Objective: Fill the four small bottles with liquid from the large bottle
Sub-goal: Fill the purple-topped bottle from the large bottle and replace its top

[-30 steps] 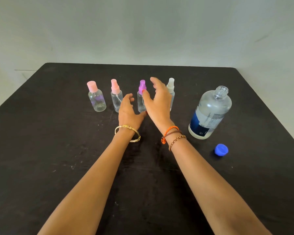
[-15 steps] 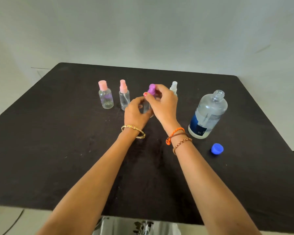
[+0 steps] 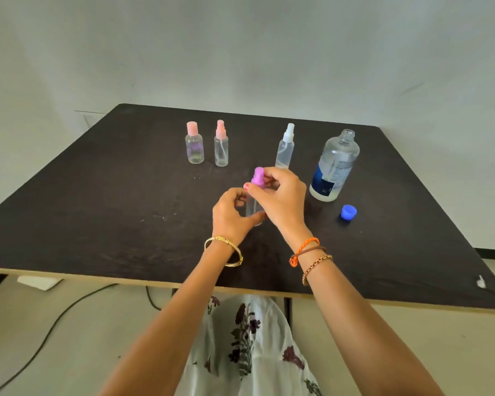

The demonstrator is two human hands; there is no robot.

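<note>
- The purple-topped bottle (image 3: 253, 204) stands upright between both hands, long axis vertical.
- Left hand (image 3: 229, 217) wraps its clear body; right hand (image 3: 282, 200) pinches the purple spray top (image 3: 258, 176) from above, likely to unscrew it.
- The uncapped large bottle (image 3: 335, 167) stands just beyond the right hand, the nearer one for pouring.

On the dark table (image 3: 126, 201), the left hand (image 3: 230, 217) grips the clear body of the purple-capped spray bottle (image 3: 253, 205) while the right hand (image 3: 280, 200) pinches its purple cap (image 3: 258, 176). Farther back stand two pink-capped small bottles (image 3: 194, 144) (image 3: 221, 145) and a white-capped spray bottle (image 3: 285, 147). At right stands the uncapped large bottle (image 3: 336, 165), with its blue cap (image 3: 348, 212) nearer.
</note>
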